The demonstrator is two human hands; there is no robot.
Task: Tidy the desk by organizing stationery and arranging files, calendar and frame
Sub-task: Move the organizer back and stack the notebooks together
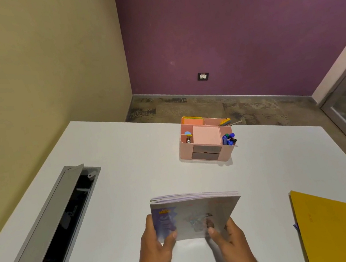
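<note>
Both hands, left (158,242) and right (224,235), are gripping the booklets (196,215) by the near edge; long axis running left-right, spines pointing away.

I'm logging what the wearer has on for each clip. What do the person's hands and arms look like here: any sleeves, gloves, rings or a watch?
Both the left hand and the right hand are bare, with no gloves. No rings, watch or bracelet show on either one. The forearms are uncovered down to the bottom edge of the picture, so no sleeve is in view. The fingers are slightly blurred, so small details cannot be told.
</note>
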